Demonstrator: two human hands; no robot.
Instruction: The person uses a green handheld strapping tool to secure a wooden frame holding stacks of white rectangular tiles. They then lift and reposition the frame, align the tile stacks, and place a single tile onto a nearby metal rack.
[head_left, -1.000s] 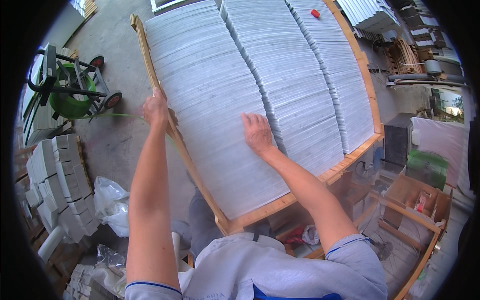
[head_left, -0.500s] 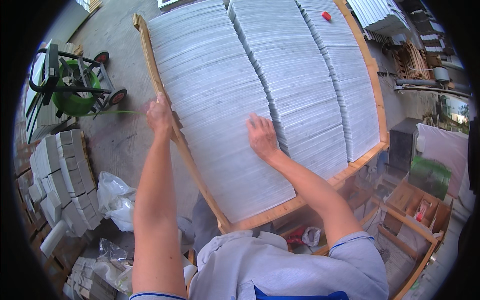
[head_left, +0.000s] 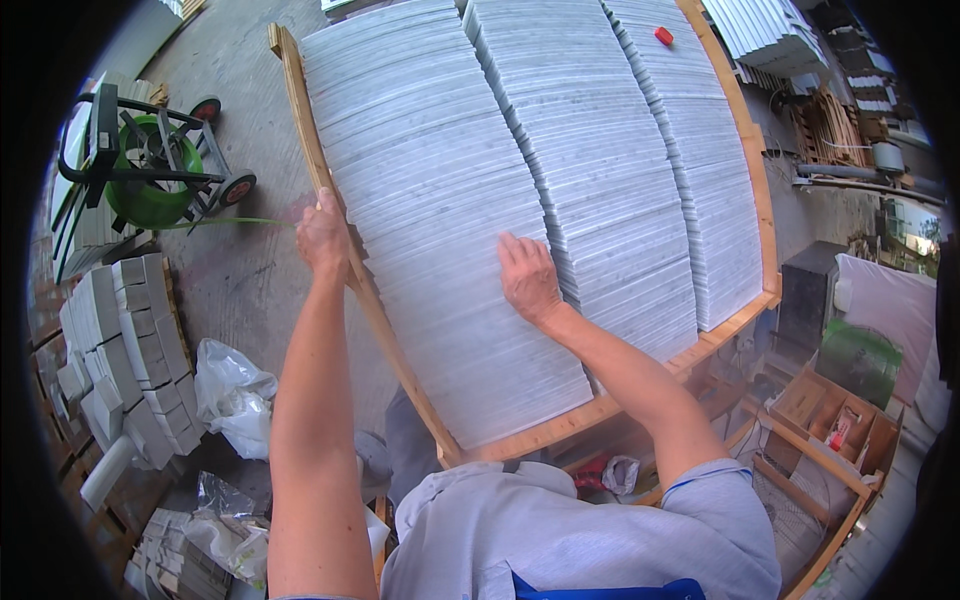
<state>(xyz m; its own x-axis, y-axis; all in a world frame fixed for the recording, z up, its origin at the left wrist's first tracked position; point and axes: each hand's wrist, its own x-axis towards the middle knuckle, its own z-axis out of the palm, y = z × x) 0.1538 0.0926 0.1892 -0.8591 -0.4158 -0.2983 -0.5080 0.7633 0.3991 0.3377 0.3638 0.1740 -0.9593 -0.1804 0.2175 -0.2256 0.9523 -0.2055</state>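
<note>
My left hand (head_left: 323,238) is closed at the left wooden rail (head_left: 376,325). A thin green strap (head_left: 240,220) runs into it from the left; the part inside my fingers is hidden. Grey-white stone slabs (head_left: 420,130) stand packed on edge in three rows within the wooden frame. Resting on the left row, near the gap to the middle one, my right hand (head_left: 530,275) has its fingers stretched forward and slightly bent, holding nothing. A small red piece (head_left: 663,36) lies on the far end of the right row.
On the left stands a wheeled cart (head_left: 105,150) with a green strap reel (head_left: 150,200). Below it are stacked pale blocks (head_left: 140,350) and clear plastic wrap (head_left: 232,395). At the right are a compartmented wooden box (head_left: 805,400), a green drum (head_left: 862,358) and a dark cabinet (head_left: 808,300).
Both hands keep nearly the same places on the rail and the slabs. The view has shifted slightly, so the slabs and the red piece appear a little further right.
</note>
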